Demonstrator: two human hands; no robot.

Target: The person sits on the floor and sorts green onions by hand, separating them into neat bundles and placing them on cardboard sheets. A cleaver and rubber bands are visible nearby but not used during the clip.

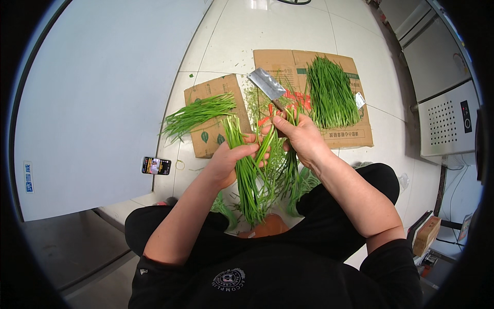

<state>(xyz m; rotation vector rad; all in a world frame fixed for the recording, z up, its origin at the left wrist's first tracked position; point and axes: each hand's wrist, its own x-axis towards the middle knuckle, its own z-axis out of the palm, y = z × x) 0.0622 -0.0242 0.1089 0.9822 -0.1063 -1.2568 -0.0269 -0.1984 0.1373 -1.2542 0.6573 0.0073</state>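
Observation:
My left hand [227,162] grips a bunch of green garlic chives [247,181], their pale ends up and leaves hanging down. My right hand [303,135] is closed around a smaller bunch of chives [290,162] and the handle of a cleaver, whose steel blade [267,83] points up and to the left. A few chives lie between the two hands. Left of them, a loose pile of chives [204,110] rests on a small cardboard sheet [202,146]. A large, neatly laid pile of chives [332,94] covers part of a bigger cardboard sheet [270,58] at the right.
Red plastic strips [301,99] and scattered trimmings [252,98] lie near the cleaver. A lit phone [156,165] leans by the white cabinet [96,96] at left. A metal appliance [447,119] stands at right. Green netting [307,181] and an orange-brown object [270,226] are between my legs.

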